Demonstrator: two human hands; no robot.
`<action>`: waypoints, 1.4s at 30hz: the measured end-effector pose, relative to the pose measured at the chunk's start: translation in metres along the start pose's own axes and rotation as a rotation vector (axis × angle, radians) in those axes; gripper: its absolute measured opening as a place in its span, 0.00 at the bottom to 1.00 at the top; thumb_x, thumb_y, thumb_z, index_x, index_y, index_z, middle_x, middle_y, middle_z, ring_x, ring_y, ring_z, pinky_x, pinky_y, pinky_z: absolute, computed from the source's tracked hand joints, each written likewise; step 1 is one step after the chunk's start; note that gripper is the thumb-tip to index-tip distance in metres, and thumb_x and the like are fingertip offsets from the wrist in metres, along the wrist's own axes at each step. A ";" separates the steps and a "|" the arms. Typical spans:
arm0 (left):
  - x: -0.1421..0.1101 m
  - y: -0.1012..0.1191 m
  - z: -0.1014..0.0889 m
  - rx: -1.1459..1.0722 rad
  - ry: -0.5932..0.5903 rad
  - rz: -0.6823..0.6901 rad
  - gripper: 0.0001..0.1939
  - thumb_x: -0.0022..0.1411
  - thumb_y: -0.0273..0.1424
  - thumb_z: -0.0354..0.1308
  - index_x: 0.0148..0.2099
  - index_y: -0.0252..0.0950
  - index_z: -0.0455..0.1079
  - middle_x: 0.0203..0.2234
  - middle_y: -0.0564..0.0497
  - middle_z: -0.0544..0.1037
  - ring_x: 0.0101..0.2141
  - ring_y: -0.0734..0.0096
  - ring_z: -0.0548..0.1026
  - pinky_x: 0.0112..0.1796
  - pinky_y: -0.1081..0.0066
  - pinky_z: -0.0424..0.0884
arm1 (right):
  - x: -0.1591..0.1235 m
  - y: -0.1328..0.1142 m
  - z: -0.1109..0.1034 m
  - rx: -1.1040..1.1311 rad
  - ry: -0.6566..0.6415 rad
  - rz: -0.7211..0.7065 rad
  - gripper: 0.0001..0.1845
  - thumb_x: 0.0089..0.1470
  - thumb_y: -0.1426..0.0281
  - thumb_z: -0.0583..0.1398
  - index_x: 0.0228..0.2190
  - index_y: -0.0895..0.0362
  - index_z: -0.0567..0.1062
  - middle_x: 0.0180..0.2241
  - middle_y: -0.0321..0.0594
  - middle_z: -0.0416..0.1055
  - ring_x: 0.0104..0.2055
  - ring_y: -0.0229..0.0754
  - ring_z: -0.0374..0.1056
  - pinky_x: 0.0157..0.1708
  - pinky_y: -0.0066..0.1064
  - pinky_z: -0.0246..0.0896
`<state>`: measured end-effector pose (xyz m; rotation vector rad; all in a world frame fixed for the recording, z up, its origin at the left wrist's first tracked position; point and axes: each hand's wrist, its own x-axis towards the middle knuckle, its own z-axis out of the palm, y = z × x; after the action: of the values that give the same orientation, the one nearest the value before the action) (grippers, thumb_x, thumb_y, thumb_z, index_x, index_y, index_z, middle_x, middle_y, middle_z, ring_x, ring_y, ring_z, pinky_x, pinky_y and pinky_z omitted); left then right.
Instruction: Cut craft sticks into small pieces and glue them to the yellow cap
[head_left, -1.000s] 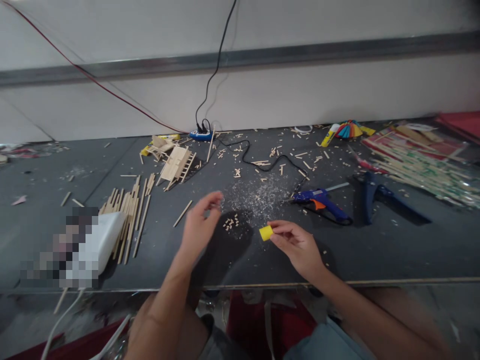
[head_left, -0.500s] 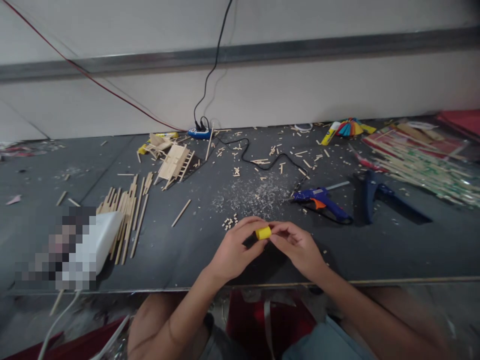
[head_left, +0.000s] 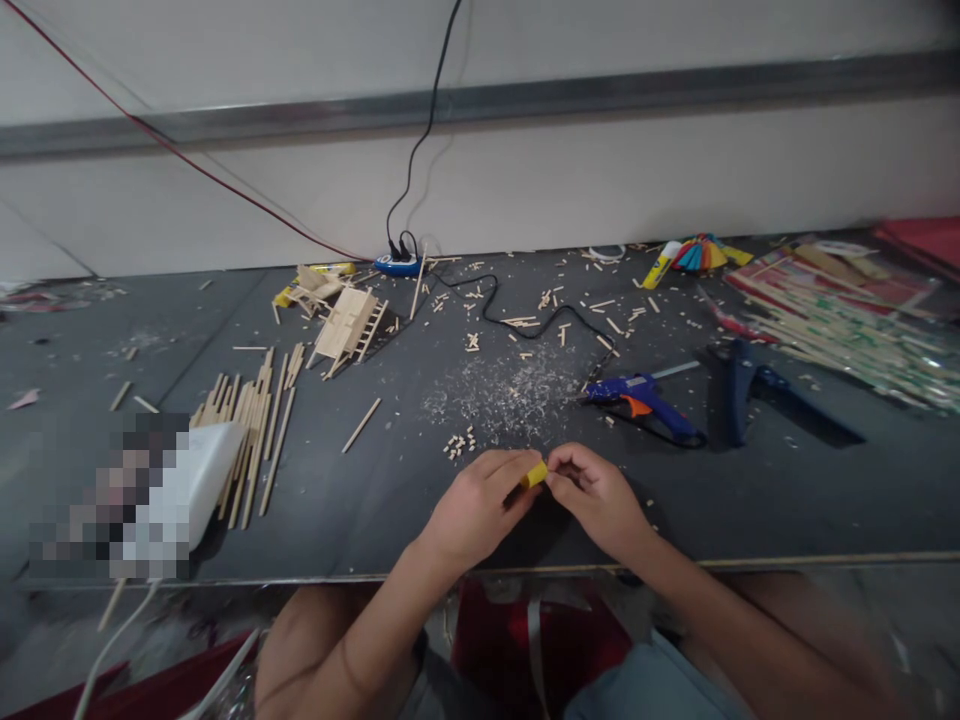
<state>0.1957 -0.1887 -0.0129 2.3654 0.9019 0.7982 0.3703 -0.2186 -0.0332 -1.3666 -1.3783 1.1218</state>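
My left hand [head_left: 480, 500] grips a small yellow roll [head_left: 535, 474] between thumb and fingers, low over the front part of the dark table. At the roll's right end my right hand [head_left: 600, 500] is closed in a pinch, its fingertips touching the edge. What the roll is made of I cannot make out. Just beyond my hands lies a cluster of short stick pieces [head_left: 459, 442]. A blue glue gun [head_left: 645, 400] with an orange trigger rests to the right, its nozzle pointing left.
Left of centre, a small stick-built wooden model [head_left: 346, 325] stands behind a bundle of wooden sticks [head_left: 255, 440]. Dark blue cutters [head_left: 739, 395] and packaged sticks [head_left: 862, 335] lie right. A black cord [head_left: 491, 300] winds from a blue power strip [head_left: 398, 265]. A glue stick [head_left: 661, 266] lies at the back.
The yellow roll has tilted and shifted slightly right and down in my left hand. Both hands have moved a little, and the right fingertips stay at its right end.
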 end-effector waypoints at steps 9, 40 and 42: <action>-0.002 0.002 0.003 0.074 -0.016 0.014 0.14 0.60 0.26 0.54 0.49 0.37 0.66 0.42 0.47 0.77 0.43 0.67 0.75 0.45 0.65 0.72 | 0.000 0.001 0.000 -0.044 -0.037 -0.001 0.04 0.47 0.75 0.54 0.25 0.55 0.66 0.23 0.32 0.62 0.26 0.35 0.58 0.25 0.25 0.55; 0.002 0.024 0.012 -0.602 -0.127 -0.749 0.12 0.58 0.39 0.53 0.32 0.35 0.66 0.20 0.54 0.72 0.21 0.76 0.69 0.23 0.76 0.64 | -0.004 0.007 0.006 -0.037 0.005 -0.114 0.06 0.56 0.72 0.49 0.27 0.54 0.61 0.27 0.34 0.60 0.29 0.38 0.58 0.30 0.29 0.54; 0.003 0.023 0.013 -0.754 -0.123 -0.805 0.14 0.58 0.41 0.52 0.31 0.34 0.64 0.18 0.54 0.71 0.19 0.76 0.68 0.22 0.76 0.65 | -0.004 0.007 0.006 0.036 0.011 -0.138 0.06 0.57 0.72 0.50 0.27 0.54 0.61 0.27 0.34 0.60 0.29 0.38 0.58 0.30 0.29 0.54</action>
<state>0.2160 -0.2048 -0.0066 1.2289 1.1203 0.5084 0.3658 -0.2229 -0.0417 -1.2305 -1.4152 1.0419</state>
